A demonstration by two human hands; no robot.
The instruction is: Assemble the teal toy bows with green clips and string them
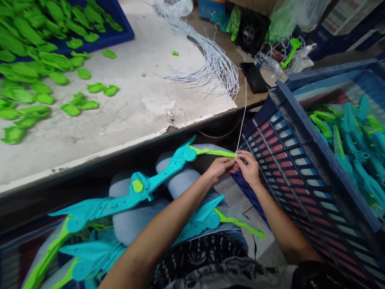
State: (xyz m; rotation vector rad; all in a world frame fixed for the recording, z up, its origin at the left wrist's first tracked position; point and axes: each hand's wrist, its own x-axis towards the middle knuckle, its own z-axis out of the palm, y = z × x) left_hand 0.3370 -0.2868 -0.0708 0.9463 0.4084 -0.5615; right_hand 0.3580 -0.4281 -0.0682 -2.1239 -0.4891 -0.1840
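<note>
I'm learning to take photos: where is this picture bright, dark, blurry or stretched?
Head view: the worn white tabletop is bright, with deep shadow below its edge; head view: the bright green plastic pieces at upper left look smeared; head view: the dark blue lattice plastic crate seems stretched toward the corner; head view: detail between left hand and right hand looks soft.

At the upper left of the frame I have a blue tray [128, 32] heaped with bright green pieces [27, 30], and more lie loose on the worn white tabletop [141, 98] before me. Toward the upper right I see a black fan [251, 34], a flat black object [254, 78] below it, and clear plastic [311, 14] beside it. A slatted blue crate [323, 122] fills my right.
</note>
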